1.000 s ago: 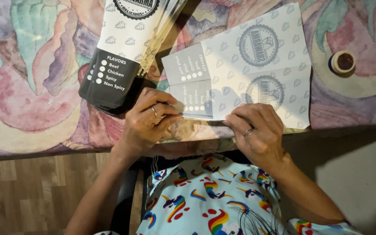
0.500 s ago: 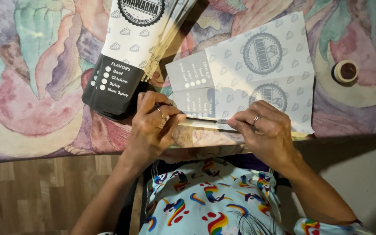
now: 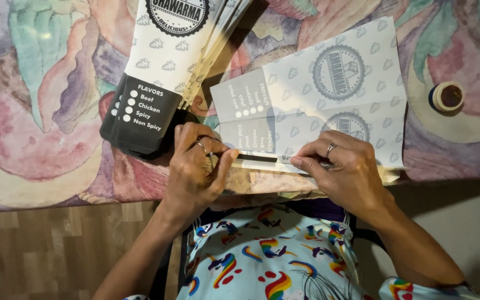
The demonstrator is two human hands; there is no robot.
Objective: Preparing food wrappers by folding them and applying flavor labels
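Sheet: one thin printed paper sheet [image 3: 329, 105], flat, creased.
Left hand [image 3: 198, 166]: pinching its near edge.
Right hand [image 3: 343, 169]: fingers pressed flat on it.
Pouches: fanned paper pouch stack [image 3: 168, 72].

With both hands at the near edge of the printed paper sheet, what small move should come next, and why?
Probably the left hand should peel or press the thin strip at the near edge of the printed paper sheet, drawing toward the right hand. Its fingertips pinch there, while the right hand's fingers lie flat on the folded edge and steady it.
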